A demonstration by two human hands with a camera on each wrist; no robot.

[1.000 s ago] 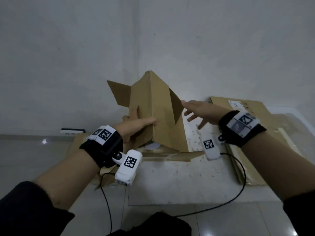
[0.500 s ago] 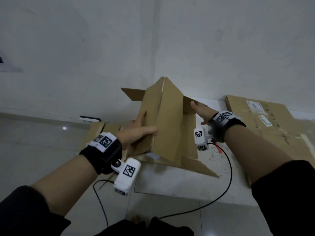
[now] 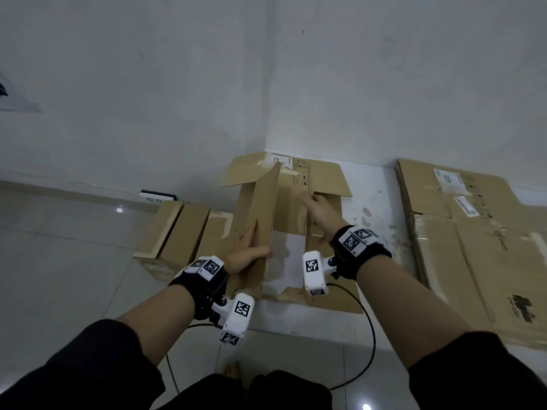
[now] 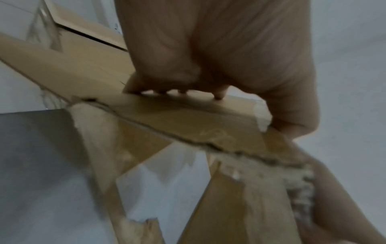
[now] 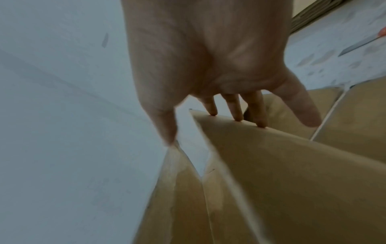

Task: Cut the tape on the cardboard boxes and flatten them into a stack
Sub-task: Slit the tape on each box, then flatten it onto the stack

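Gripping with thumb on one side and fingers on the other, the left hand holds the raised side panel of the brown, half-collapsed cardboard box on the pale tiled floor near the room's corner. In the left wrist view the fingertips press onto the panel's face while the thumb wraps its edge; torn, ragged cardboard shows below, but blur hides the detail. The right hand reaches forward inside the box with its fingers extended. In the right wrist view three fingertips touch the top edge of a cardboard panel, with the thumb and little finger spread to either side and closed round nothing. That picture is smeared, so which panel it is cannot be told. The box's far flaps lie splayed against the white wall, and its white label is too small to read. To the right, well apart from the box, a stack of flattened brown cardboard sheets lies on the floor, cut off at the picture's edge. Left of the box sit more brown cardboard pieces, partly hidden behind the raised panel. A blade-like object with a reddish end lies on the floor at the right wrist view's margin, blurred and cut off.
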